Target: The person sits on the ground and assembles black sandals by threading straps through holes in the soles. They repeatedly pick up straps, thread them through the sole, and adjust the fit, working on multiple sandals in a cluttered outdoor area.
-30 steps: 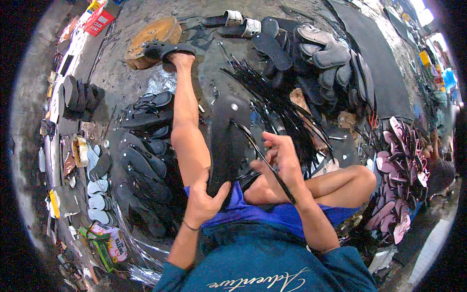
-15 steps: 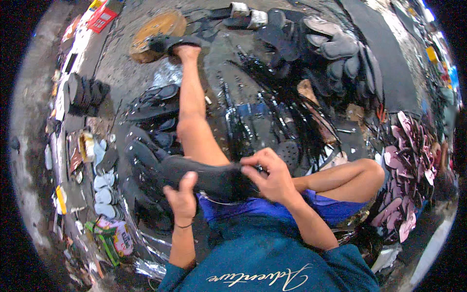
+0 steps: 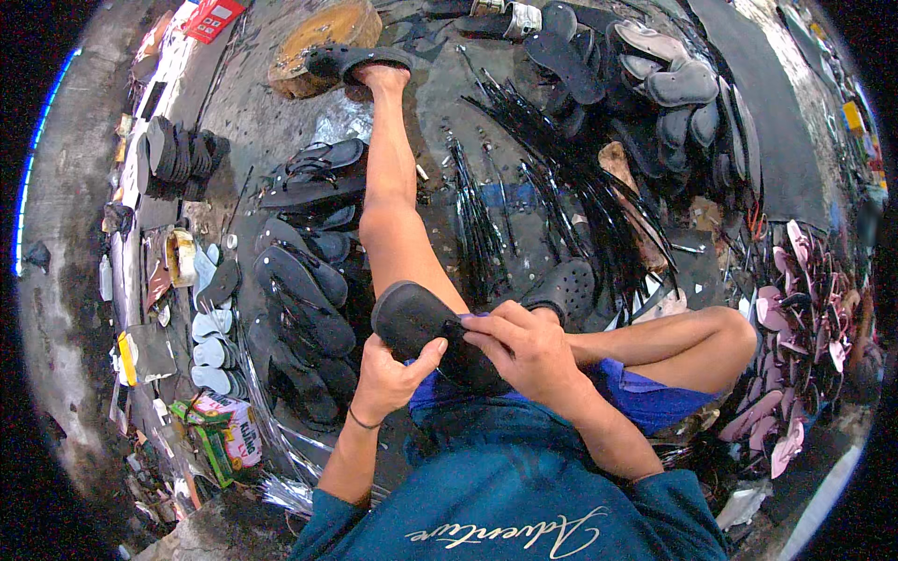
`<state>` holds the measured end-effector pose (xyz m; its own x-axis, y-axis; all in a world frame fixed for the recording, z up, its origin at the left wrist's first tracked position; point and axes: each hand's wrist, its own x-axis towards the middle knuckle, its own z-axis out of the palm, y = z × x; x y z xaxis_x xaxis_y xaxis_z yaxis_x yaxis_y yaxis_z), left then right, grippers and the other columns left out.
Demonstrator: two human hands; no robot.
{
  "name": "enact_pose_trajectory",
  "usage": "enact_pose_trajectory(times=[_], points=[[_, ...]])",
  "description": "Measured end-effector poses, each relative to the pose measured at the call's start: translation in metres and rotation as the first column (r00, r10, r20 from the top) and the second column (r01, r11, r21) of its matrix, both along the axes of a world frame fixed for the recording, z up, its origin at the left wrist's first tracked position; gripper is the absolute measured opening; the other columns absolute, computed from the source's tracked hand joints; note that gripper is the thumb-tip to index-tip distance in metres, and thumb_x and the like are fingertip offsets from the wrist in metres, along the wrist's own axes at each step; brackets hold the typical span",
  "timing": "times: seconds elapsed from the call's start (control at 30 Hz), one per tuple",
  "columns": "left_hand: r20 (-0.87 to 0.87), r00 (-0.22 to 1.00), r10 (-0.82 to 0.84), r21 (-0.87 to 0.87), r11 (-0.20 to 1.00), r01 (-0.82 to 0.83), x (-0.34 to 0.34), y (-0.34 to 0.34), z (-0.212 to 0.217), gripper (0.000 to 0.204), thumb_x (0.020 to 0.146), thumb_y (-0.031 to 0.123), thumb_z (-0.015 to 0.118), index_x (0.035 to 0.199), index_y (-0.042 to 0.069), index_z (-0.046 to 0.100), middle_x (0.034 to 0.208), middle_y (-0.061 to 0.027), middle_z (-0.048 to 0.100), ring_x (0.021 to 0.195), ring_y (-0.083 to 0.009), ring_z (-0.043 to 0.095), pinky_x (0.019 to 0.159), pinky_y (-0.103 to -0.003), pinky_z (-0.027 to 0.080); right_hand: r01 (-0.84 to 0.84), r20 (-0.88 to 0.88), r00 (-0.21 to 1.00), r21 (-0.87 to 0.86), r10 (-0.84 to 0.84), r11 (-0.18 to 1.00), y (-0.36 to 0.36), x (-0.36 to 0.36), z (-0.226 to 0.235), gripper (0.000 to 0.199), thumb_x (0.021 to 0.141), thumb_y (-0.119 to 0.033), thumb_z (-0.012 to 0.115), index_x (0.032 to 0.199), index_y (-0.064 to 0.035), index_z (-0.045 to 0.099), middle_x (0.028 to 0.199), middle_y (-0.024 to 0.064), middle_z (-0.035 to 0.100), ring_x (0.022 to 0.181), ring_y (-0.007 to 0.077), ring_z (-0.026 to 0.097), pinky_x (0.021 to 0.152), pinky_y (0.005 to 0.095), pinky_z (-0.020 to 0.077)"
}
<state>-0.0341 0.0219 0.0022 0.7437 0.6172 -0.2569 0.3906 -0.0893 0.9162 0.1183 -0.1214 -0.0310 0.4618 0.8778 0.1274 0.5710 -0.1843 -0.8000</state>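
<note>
Over my lap I hold a black flip-flop sole point(image 3: 409, 316), its rounded end tilted up and away from me. My left hand point(image 3: 391, 377) grips its left edge, thumb on the face and fingers behind. Close beside it, my right hand point(image 3: 529, 350) is closed in a pinch at a small dark piece on the sole's surface, perhaps a strap end; the fingers hide most of it. The sole's lower part is dark and partly covered by my right hand.
Black flip-flops point(image 3: 301, 285) lie piled left of my outstretched leg. Glossy black straps point(image 3: 585, 178) spread ahead. Dark and grey soles point(image 3: 681, 86) are heaped at the far right, pink straps point(image 3: 786, 327) at the right. A round wooden block point(image 3: 323, 42) lies by my foot.
My left hand, open beside the sole before, has closed on its edge. The sole has turned from lying sideways to pointing up and away. My right hand stays pinched at it.
</note>
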Motion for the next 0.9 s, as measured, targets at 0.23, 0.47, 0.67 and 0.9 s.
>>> enact_pose_trajectory(times=[0.23, 0.47, 0.67, 0.9], points=[[-0.016, 0.999, -0.030, 0.022, 0.999, 0.030, 0.003, -0.005, 0.006, 0.017, 0.082, 0.003, 0.075, 0.099, 0.001, 0.070, 0.092, -0.0074, 0.073, 0.083, -0.0167, 0.068, 0.076, -0.031, 0.054, 0.036, -0.278, 0.959, -0.036, -0.045, 0.999, 0.004, 0.003, 0.004, 0.014, 0.084, -0.021, 0.075, 0.089, -0.0080, 0.072, 0.080, 0.0097, 0.066, 0.071, 0.0278, 0.068, 0.060, 0.0398, 0.0524], [0.022, 0.995, -0.097, 0.146, 0.985, 0.093, 0.007, -0.009, 0.007, 0.032, 0.080, 0.004, 0.075, 0.110, 0.003, 0.067, 0.100, -0.0120, 0.070, 0.089, -0.0247, 0.069, 0.082, -0.036, 0.054, 0.070, -0.210, 0.975, -0.017, -0.072, 0.997, 0.008, -0.005, 0.010, 0.018, 0.081, -0.020, 0.078, 0.087, -0.0048, 0.070, 0.080, 0.0109, 0.067, 0.070, 0.0293, 0.068, 0.062, 0.0397, 0.0544], [0.000, 0.990, -0.143, 0.149, 0.979, 0.141, 0.005, -0.003, 0.002, 0.032, 0.081, 0.007, 0.076, 0.111, 0.004, 0.067, 0.099, -0.0133, 0.071, 0.087, -0.0272, 0.071, 0.081, -0.036, 0.055, 0.047, -0.437, 0.899, 0.002, -0.041, 0.999, 0.002, 0.005, 0.015, 0.012, 0.085, -0.014, 0.075, 0.090, -0.0045, 0.070, 0.088, 0.0123, 0.071, 0.077, 0.0273, 0.071, 0.066, 0.0372, 0.0558], [-0.026, 0.980, -0.198, 0.145, 0.969, 0.200, 0.009, -0.002, 0.007, 0.028, 0.082, 0.010, 0.076, 0.108, 0.004, 0.068, 0.092, -0.0132, 0.073, 0.084, -0.0269, 0.072, 0.078, -0.037, 0.056, 0.034, -0.396, 0.917, -0.031, -0.043, 0.999, 0.000, 0.008, 0.011, 0.016, 0.083, -0.018, 0.077, 0.088, -0.0044, 0.070, 0.088, 0.0127, 0.070, 0.075, 0.0259, 0.070, 0.063, 0.0358, 0.0542]])
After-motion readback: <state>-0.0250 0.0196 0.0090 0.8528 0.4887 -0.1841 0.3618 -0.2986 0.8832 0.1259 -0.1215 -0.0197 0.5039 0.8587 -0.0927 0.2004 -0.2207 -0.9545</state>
